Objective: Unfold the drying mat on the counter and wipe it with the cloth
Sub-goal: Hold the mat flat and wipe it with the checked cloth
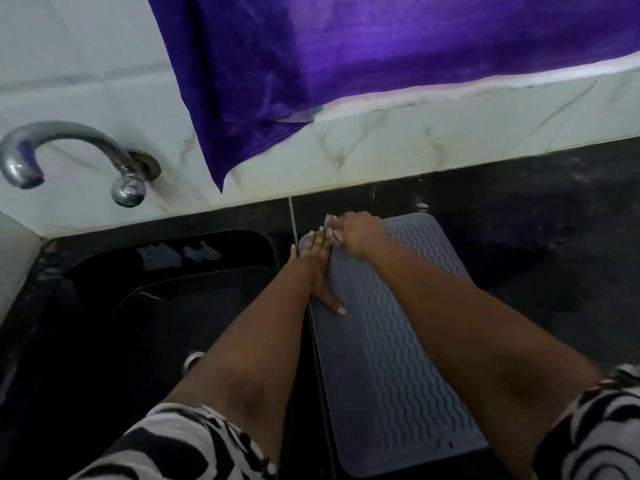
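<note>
A grey ribbed drying mat (391, 358) lies flat and unfolded on the black counter (540, 237), just right of the sink. My left hand (320, 265) presses flat on the mat's left edge, fingers straight and thumb spread. My right hand (360, 233) sits at the mat's far left corner, fingers curled round a small pale cloth (332, 230) that mostly hides under the hand. Both forearms cross over the mat.
A black sink (145, 306) lies to the left, with a chrome tap (69, 150) on the white tiled wall (381, 143). A purple cloth (346, 64) hangs down the wall behind the counter. Zebra-print sleeves fill the bottom edge.
</note>
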{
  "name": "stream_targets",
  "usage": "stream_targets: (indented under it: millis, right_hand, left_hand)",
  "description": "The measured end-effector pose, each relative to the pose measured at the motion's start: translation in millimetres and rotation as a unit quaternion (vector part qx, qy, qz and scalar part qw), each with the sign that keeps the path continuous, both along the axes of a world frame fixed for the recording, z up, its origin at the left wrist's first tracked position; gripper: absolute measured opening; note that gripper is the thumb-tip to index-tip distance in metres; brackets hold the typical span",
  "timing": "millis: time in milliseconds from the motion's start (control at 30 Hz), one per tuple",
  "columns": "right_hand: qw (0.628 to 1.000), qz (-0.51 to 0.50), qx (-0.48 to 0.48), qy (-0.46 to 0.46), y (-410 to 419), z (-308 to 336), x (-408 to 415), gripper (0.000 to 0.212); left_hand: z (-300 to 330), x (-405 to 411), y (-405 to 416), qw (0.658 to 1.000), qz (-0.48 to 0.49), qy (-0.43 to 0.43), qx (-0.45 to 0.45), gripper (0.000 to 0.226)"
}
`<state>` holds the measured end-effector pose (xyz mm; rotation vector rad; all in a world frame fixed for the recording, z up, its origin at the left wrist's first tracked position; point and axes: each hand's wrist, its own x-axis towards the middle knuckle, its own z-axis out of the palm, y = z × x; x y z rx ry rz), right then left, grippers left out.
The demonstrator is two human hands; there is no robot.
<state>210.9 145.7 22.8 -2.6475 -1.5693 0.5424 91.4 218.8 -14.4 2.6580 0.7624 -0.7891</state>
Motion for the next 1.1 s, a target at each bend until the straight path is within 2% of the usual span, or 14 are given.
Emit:
stream_targets:
  millis: [33,100,233,400,500,600,633,667,733,800,867,900,967,1100]
  right_hand:
    - [0.999,0.011,-0.032,-0.028,1.0,-14.5,-6.0,0.054]
    - [0.998,-0.001,-0.036,-0.049,-5.5,-35.0,-15.9,0.059]
    - [0.998,0.022,-0.042,-0.051,-20.4,-32.5,-16.5,0.055]
    - [0.989,0.061,-0.116,-0.073,-114.7,-18.8,-76.4,0.065]
    - [0.979,0.09,-0.183,0.015,-156.6,3.2,-91.8,0.049]
    - [0.971,0.013,-0.159,0.178,-135.5,48.0,-61.8,0.019]
    - [0.971,-0.016,-0.127,0.2,-119.0,61.5,-47.3,0.011]
    - [0.978,-0.034,-0.086,0.187,-99.3,66.7,-32.1,0.009]
    - [0.993,-0.032,-0.039,0.105,-52.6,58.6,-15.8,0.026]
    - [0.997,-0.028,-0.064,0.019,-22.7,32.5,-21.9,0.046]
    - [0.992,-0.024,-0.119,-0.018,-18.3,-0.7,-36.4,0.064]
    - [0.992,-0.012,-0.125,-0.033,-25.9,-14.0,-42.9,0.073]
    - [0.991,0.019,-0.108,-0.072,-53.5,-30.9,-57.7,0.082]
    - [0.992,0.049,-0.063,-0.093,-141.3,-36.3,-103.1,0.077]
  left_hand:
    - [-2.7,1.7,0.3,1.0,0.004,0.007,0.001,0.169]
    - [-6.9,6.1,0.3,1.0,0.016,0.016,0.007,0.174]
    - [-5.9,8.5,-1.3,1.0,0.024,0.007,0.012,0.176]
    - [3.3,12.0,-6.6,0.999,0.028,0.031,0.027,0.172]
    - [10.8,12.3,-9.5,0.997,0.02,0.061,0.046,0.173]
    - [17.9,14.6,-14.8,0.995,0.016,0.077,0.055,0.17]
    - [19.8,15.8,-15.9,0.995,0.019,0.081,0.06,0.168]
    - [21.4,17.3,-16.7,0.994,0.021,0.086,0.069,0.167]
    - [25.7,20.8,-16.4,0.992,0.016,0.106,0.073,0.167]
    - [28.1,23.7,-16.3,0.991,0.014,0.119,0.063,0.162]
    - [25.0,24.0,-16.3,0.993,0.042,0.091,0.055,0.146]
    - [23.0,23.1,-15.8,0.994,0.053,0.075,0.055,0.141]
    - [21.0,18.7,-15.6,0.994,0.046,0.076,0.066,0.152]
    - [18.1,15.2,-12.8,0.993,0.017,0.093,0.072,0.173]
